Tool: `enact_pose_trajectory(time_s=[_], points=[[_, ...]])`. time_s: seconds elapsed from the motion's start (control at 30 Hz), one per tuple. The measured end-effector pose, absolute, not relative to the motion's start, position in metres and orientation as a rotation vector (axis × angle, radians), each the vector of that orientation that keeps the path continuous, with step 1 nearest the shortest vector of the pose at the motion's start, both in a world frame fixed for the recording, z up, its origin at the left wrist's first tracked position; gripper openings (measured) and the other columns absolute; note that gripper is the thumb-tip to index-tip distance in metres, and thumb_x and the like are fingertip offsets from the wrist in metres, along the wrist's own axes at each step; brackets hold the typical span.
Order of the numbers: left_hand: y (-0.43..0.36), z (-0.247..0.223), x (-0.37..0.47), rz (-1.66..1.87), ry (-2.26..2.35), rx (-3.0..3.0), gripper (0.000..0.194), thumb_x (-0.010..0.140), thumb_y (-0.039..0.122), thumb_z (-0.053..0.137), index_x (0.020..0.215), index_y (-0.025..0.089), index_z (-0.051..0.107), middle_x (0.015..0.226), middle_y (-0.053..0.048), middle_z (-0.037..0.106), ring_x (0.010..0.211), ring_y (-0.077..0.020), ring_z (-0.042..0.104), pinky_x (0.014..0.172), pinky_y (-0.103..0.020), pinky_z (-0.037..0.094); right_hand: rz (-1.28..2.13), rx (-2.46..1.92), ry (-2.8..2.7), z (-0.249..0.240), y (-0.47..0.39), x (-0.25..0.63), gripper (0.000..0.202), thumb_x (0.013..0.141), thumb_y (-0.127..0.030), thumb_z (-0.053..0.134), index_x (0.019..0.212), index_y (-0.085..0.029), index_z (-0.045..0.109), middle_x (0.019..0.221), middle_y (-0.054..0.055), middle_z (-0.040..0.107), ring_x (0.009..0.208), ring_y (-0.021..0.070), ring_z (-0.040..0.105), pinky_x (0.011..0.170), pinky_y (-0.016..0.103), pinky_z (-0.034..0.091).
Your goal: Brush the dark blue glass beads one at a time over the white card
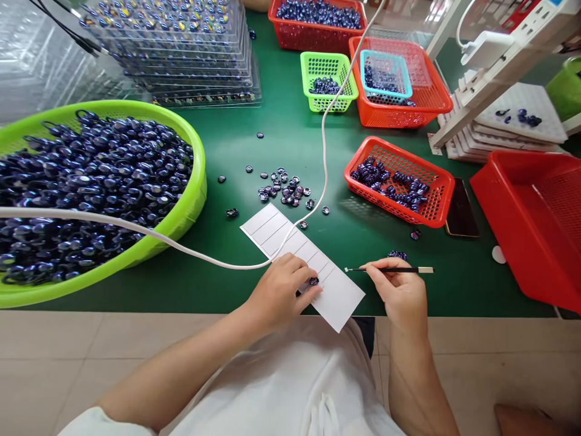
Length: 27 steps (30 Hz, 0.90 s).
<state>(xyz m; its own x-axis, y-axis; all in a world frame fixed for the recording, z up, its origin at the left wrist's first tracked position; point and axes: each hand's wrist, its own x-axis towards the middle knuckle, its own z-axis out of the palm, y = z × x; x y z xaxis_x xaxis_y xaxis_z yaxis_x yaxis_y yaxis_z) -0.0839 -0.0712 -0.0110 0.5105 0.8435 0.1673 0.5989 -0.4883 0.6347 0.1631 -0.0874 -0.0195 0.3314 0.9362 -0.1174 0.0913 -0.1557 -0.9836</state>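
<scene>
My left hand rests over a white ruled paper strip and pinches a small glossy dark-blue piece between thumb and finger. To its right, my right hand grips a thin black stick tool with a pale butt end. The tool's fine tip points left and carries a small white bit, just above the strip's right edge. Beyond the strip lies a loose group of dark glossy pieces. A small dark cluster sits behind my right hand.
A large green basket heaped with dark looped pieces stands left. A white cable crosses the table. Red baskets and a green basket stand beyond. At right are a phone and red bin; clear trays are stacked behind.
</scene>
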Motion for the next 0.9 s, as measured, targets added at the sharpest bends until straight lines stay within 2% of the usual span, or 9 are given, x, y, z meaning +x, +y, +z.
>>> enact_pose_trajectory(time_s=[0.1, 0.17, 0.23, 0.33, 0.53, 0.73, 0.9], points=[[-0.069, -0.008, -0.085, 0.614, 1.163, 2.241, 0.006, 0.089, 0.019, 0.069, 0.093, 0.015, 0.069, 0.084, -0.006, 0.066, 0.082, -0.0219, 0.056, 0.073, -0.036, 0.049, 1.005, -1.493, -0.878, -0.021, -0.087, 0.164, 0.019, 0.075, -0.032, 0.084, 0.081, -0.02, 0.07, 0.08, 0.006, 0.078, 0.066, 0.0155, 0.071, 0.051, 0.021, 0.051], [-0.068, -0.008, -0.084, 0.62, 1.16, 2.277, 0.004, 0.089, 0.018, 0.068, 0.09, 0.014, 0.069, 0.08, -0.006, 0.066, 0.079, -0.0215, 0.056, 0.071, -0.035, 0.049, 0.991, -1.445, -0.834, -0.023, -0.088, 0.164, 0.018, 0.076, -0.03, 0.083, 0.081, -0.02, 0.069, 0.08, 0.006, 0.078, 0.052, 0.0103, 0.061, 0.04, 0.018, 0.04], [-0.068, -0.01, -0.083, 0.645, 1.151, 2.343, 0.007, 0.09, 0.019, 0.065, 0.087, 0.013, 0.068, 0.078, -0.007, 0.065, 0.076, -0.0213, 0.055, 0.068, -0.034, 0.049, 0.973, -1.385, -0.824, -0.023, -0.089, 0.164, 0.016, 0.078, -0.028, 0.082, 0.082, -0.019, 0.069, 0.081, 0.005, 0.078, 0.043, 0.0061, 0.051, 0.036, 0.019, 0.035], [-0.068, -0.012, -0.084, 0.656, 1.104, 2.434, 0.011, 0.092, 0.019, 0.06, 0.09, 0.013, 0.069, 0.081, -0.008, 0.066, 0.076, -0.0215, 0.057, 0.068, -0.035, 0.05, 0.956, -1.329, -0.826, -0.022, -0.09, 0.163, 0.013, 0.08, -0.025, 0.08, 0.081, -0.019, 0.068, 0.082, 0.005, 0.078, 0.041, 0.005, 0.048, 0.038, 0.021, 0.037], [-0.067, -0.005, -0.093, 0.532, 1.025, 2.38, 0.019, 0.094, 0.018, 0.061, 0.111, 0.012, 0.067, 0.096, -0.011, 0.068, 0.089, -0.0231, 0.061, 0.075, -0.035, 0.053, 0.918, -1.298, -0.803, -0.022, -0.091, 0.16, 0.014, 0.078, -0.025, 0.081, 0.08, -0.018, 0.068, 0.08, 0.006, 0.078, 0.04, 0.0059, 0.049, 0.037, 0.022, 0.037], [-0.06, -0.002, -0.094, 0.475, 1.008, 2.399, 0.009, 0.094, 0.02, 0.061, 0.099, 0.014, 0.067, 0.088, -0.009, 0.067, 0.084, -0.0216, 0.06, 0.071, -0.032, 0.052, 0.945, -1.249, -0.816, -0.028, -0.092, 0.163, 0.013, 0.078, -0.024, 0.081, 0.081, -0.019, 0.069, 0.081, 0.005, 0.078, 0.039, 0.0058, 0.05, 0.036, 0.021, 0.038], [-0.057, -0.007, -0.09, 0.546, 0.941, 2.621, 0.013, 0.095, 0.018, 0.054, 0.091, 0.013, 0.065, 0.077, -0.008, 0.065, 0.074, -0.021, 0.058, 0.063, -0.032, 0.05, 0.968, -1.224, -0.828, -0.03, -0.094, 0.166, 0.013, 0.078, -0.023, 0.08, 0.081, -0.019, 0.068, 0.083, 0.005, 0.079, 0.039, 0.0055, 0.051, 0.035, 0.02, 0.039]])
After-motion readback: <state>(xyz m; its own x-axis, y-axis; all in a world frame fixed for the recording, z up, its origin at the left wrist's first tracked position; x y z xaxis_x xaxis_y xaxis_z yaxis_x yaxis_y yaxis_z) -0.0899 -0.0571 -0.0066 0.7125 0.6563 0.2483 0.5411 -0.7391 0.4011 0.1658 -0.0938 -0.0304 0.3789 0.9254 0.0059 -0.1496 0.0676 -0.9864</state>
